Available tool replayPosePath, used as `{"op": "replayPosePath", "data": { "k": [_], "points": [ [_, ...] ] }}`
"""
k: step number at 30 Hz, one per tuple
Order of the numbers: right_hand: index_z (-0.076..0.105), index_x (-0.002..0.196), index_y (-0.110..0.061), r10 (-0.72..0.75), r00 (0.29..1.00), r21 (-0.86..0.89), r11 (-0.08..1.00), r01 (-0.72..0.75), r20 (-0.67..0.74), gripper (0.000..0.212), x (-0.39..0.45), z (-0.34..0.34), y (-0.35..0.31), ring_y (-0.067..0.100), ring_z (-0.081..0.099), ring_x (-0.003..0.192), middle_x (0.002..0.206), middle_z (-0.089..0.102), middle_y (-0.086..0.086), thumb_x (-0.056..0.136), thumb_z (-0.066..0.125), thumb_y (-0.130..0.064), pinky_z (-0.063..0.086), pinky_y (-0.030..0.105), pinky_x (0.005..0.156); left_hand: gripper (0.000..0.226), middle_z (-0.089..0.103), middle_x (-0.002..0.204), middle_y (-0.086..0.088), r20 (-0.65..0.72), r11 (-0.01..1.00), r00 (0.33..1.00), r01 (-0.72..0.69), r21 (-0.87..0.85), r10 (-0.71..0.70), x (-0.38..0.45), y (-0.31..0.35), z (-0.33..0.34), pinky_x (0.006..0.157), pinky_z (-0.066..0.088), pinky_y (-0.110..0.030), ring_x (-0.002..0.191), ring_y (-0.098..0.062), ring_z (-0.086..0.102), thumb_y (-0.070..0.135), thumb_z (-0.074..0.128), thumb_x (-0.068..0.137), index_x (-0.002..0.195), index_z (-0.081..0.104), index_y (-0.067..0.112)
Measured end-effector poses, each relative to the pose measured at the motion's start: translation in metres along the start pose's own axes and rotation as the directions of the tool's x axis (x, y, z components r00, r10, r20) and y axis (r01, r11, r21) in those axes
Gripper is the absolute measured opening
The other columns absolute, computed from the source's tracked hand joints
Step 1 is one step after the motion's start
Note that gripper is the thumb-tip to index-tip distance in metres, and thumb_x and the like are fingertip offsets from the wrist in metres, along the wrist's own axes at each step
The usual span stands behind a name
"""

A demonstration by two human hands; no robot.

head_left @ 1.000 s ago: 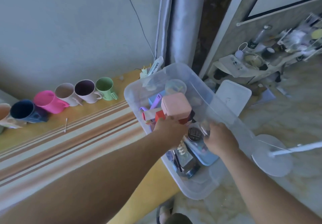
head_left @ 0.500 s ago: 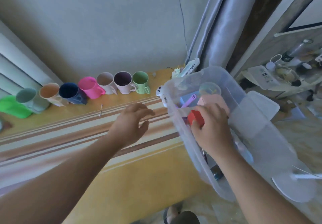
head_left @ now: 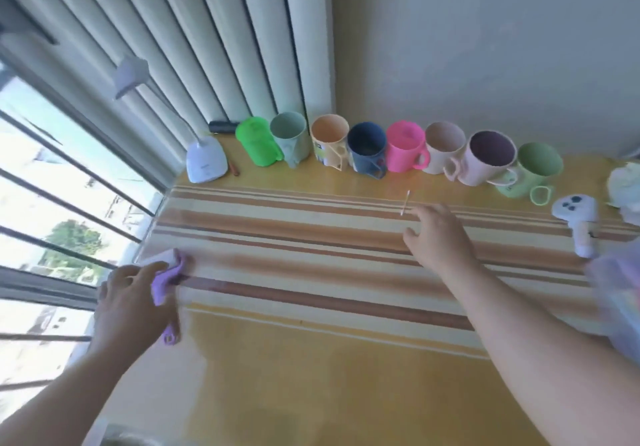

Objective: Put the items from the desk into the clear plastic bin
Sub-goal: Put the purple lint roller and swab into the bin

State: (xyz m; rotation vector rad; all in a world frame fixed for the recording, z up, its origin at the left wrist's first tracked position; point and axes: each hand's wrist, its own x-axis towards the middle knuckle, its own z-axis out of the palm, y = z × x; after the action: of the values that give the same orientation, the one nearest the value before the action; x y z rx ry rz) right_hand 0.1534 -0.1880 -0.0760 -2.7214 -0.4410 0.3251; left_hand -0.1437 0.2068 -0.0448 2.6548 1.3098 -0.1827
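My left hand grips a small purple item at the left edge of the striped desk. My right hand hovers over the desk's middle stripes with fingers spread and relaxed, holding nothing, just below a thin white stick. The clear plastic bin shows only as a blurred corner at the right edge. A row of several mugs stands along the wall, among them a pink mug, a dark blue mug and a light green mug.
A white desk lamp stands at the back left by the barred window. A bright green pitcher sits beside it. A white handheld device lies at the right, with crumpled white material behind it.
The view swung left, away from the bin. My left hand went to the desk's left edge and took hold of the purple item. My right hand left the bin and now hovers over the desk.
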Motion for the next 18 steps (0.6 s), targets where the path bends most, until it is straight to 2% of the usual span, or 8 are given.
{"op": "replayPosePath", "data": {
  "k": [3, 5, 7, 8, 10, 12, 14, 18],
  "points": [
    [0.062, 0.142, -0.009, 0.006, 1.0, -0.052, 0.999, -0.006, 0.012, 0.051, 0.037, 0.04, -0.016, 0.038, 0.056, 0.125, 0.132, 0.06, 0.018, 0.099, 0.064, -0.035, 0.048, 0.047, 0.104, 0.086, 0.046, 0.135, -0.022, 0.062, 0.991, 0.99, 0.127, 0.03, -0.129, 0.005, -0.046, 0.019, 0.11, 0.034, -0.057, 0.128, -0.048, 0.042, 0.043, 0.087, 0.072, 0.146, 0.044, 0.031],
    [0.059, 0.147, -0.012, 0.062, 0.998, -0.126, 0.99, -0.059, 0.013, 0.054, 0.054, 0.058, -0.02, 0.042, 0.05, 0.134, 0.141, 0.058, 0.023, 0.101, 0.06, -0.04, 0.04, 0.048, 0.111, 0.094, 0.059, 0.127, -0.02, 0.158, 0.983, 0.972, 0.181, -0.037, -0.173, 0.007, -0.055, 0.033, 0.102, 0.043, -0.052, 0.122, -0.041, 0.053, 0.057, 0.083, 0.073, 0.15, 0.036, 0.031],
    [0.065, 0.141, -0.013, 0.099, 0.995, -0.121, 0.987, -0.102, -0.026, 0.048, 0.063, 0.07, -0.022, 0.042, 0.051, 0.132, 0.142, 0.058, 0.022, 0.1, 0.061, -0.039, 0.039, 0.049, 0.11, 0.081, 0.077, 0.089, -0.003, 0.211, 0.971, 0.97, 0.161, -0.174, -0.123, 0.003, -0.049, 0.041, 0.076, 0.056, -0.044, 0.085, -0.025, 0.072, 0.063, 0.078, 0.073, 0.138, 0.041, 0.032],
    [0.07, 0.133, -0.011, 0.083, 0.995, -0.089, 0.992, -0.088, -0.056, 0.041, 0.066, 0.074, -0.022, 0.041, 0.055, 0.128, 0.14, 0.061, 0.02, 0.1, 0.062, -0.033, 0.039, 0.049, 0.109, 0.073, 0.075, 0.073, 0.002, 0.205, 0.959, 0.974, 0.144, -0.245, -0.094, 0.003, -0.042, 0.046, 0.064, 0.055, -0.041, 0.07, -0.02, 0.071, 0.06, 0.077, 0.075, 0.132, 0.044, 0.03],
    [0.078, 0.114, -0.007, -0.002, 0.994, -0.056, 0.998, -0.004, -0.106, 0.024, 0.067, 0.08, -0.022, 0.039, 0.063, 0.115, 0.129, 0.07, 0.015, 0.097, 0.066, -0.017, 0.042, 0.047, 0.104, 0.067, 0.073, 0.071, -0.002, 0.237, 0.918, 0.963, 0.203, -0.339, -0.126, 0.005, -0.025, 0.054, 0.053, 0.048, -0.035, 0.065, -0.022, 0.067, 0.039, 0.079, 0.083, 0.138, 0.043, 0.023],
    [0.08, 0.103, -0.008, -0.038, 0.991, -0.018, 0.999, 0.036, -0.126, 0.019, 0.065, 0.079, -0.025, 0.041, 0.067, 0.105, 0.113, 0.076, 0.013, 0.091, 0.067, -0.003, 0.051, 0.043, 0.094, 0.074, 0.071, 0.081, -0.01, 0.245, 0.871, 0.958, 0.246, -0.426, -0.15, 0.011, -0.014, 0.063, 0.058, 0.055, -0.042, 0.068, -0.032, 0.067, 0.029, 0.074, 0.082, 0.145, 0.034, 0.027],
    [0.082, 0.101, -0.009, -0.053, 0.99, 0.033, 0.998, 0.058, -0.133, 0.028, 0.062, 0.078, -0.031, 0.04, 0.069, 0.1, 0.106, 0.079, 0.013, 0.087, 0.065, 0.007, 0.053, 0.038, 0.085, 0.077, 0.068, 0.09, -0.011, 0.237, 0.879, 0.961, 0.232, -0.417, -0.141, 0.018, -0.008, 0.074, 0.069, 0.059, -0.052, 0.075, -0.036, 0.067, 0.027, 0.067, 0.078, 0.143, 0.026, 0.038],
    [0.081, 0.099, -0.007, -0.111, 0.986, 0.066, 0.991, 0.121, -0.128, 0.031, 0.055, 0.083, -0.044, 0.039, 0.069, 0.101, 0.103, 0.078, 0.014, 0.083, 0.062, 0.012, 0.046, 0.031, 0.082, 0.082, 0.063, 0.089, 0.008, 0.221, 0.935, 0.974, 0.028, -0.354, 0.055, 0.01, 0.038, 0.073, 0.077, 0.055, -0.05, 0.089, -0.034, 0.063, 0.012, 0.069, 0.08, 0.148, 0.029, 0.033]
  ]
}}
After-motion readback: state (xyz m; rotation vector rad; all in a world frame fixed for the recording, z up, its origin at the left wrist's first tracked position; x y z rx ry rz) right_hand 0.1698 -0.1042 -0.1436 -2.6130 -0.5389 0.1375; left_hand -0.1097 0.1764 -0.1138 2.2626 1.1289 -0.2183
